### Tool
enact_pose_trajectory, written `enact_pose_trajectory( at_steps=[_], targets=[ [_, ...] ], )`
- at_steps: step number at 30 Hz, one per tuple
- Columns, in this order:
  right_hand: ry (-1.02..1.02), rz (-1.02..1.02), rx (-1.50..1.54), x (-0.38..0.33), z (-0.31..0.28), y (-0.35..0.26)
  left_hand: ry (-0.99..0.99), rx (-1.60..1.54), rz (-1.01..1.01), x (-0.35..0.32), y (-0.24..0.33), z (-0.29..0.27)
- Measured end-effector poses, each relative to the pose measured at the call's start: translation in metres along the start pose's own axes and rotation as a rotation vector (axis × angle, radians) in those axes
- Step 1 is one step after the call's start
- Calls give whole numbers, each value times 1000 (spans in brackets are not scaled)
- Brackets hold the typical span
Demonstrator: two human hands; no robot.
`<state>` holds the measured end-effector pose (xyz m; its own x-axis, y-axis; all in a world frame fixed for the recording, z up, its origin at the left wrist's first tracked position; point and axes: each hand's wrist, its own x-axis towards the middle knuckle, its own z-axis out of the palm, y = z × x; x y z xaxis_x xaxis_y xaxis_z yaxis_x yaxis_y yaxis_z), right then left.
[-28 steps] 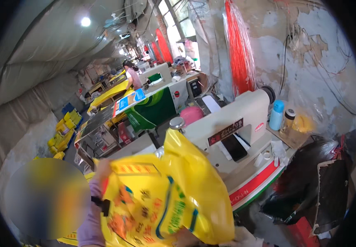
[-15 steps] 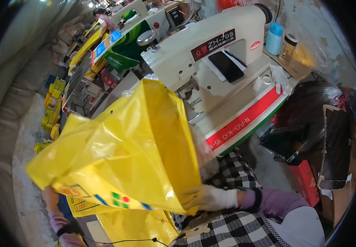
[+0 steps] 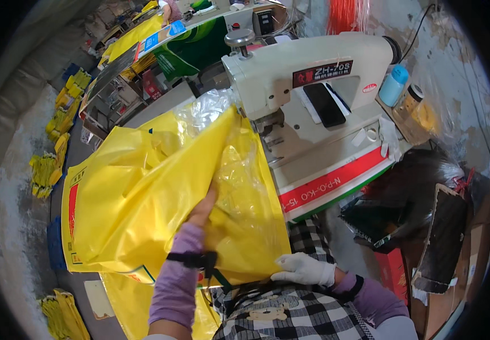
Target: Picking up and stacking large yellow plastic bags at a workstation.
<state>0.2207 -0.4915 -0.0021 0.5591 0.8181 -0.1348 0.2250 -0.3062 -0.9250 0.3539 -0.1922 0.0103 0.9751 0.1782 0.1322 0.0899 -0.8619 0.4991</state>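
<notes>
A large yellow woven plastic bag (image 3: pixel 126 209) lies spread in front of me, its mouth toward the sewing machine (image 3: pixel 313 54). One layer is lifted into a slanting fold, baring a clear plastic liner (image 3: pixel 205 110) that sticks out at the far end. My left hand (image 3: pixel 204 205), bare, reaches over the bag to that fold; its fingers are blurred and partly hidden. In a white glove, my right hand (image 3: pixel 306 268) pinches the bag's near right corner by my checked apron. More yellow bag material hangs below the upper bag, over my lap.
A phone (image 3: pixel 324 105) rests on the machine bed beside a tape roll (image 3: pixel 371 135) and a white glove (image 3: pixel 389 139). Behind stand a blue bottle (image 3: pixel 393 85) and a jar (image 3: pixel 410 101). Folded yellow bundles (image 3: pixel 46 173) line the left floor; cardboard (image 3: pixel 437 238) stands at right.
My left hand has come from the far left across the bag to its middle. The raised, gaping bag now lies flatter, showing the liner. My right hand still holds the near corner.
</notes>
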Motion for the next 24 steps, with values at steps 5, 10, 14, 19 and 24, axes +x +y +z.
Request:
enact_pose_trajectory(
  at_steps=[5,10,14,19,24],
  targets=[
    [491,64,-394,69,-75,-68,-5,489,-8,-20,-47,-34],
    [734,-115,-789,147,-83,-3,234,119,442,-2,15,-22],
    [868,-304,-583,142,-61,-8,50,126,493,14,-28,-11],
    [732,-421,-674,129,-76,-18,137,235,313,-2,-67,-30],
    [376,-574,-903,138,-102,-19,-12,275,299,5,-69,-41]
  ],
)
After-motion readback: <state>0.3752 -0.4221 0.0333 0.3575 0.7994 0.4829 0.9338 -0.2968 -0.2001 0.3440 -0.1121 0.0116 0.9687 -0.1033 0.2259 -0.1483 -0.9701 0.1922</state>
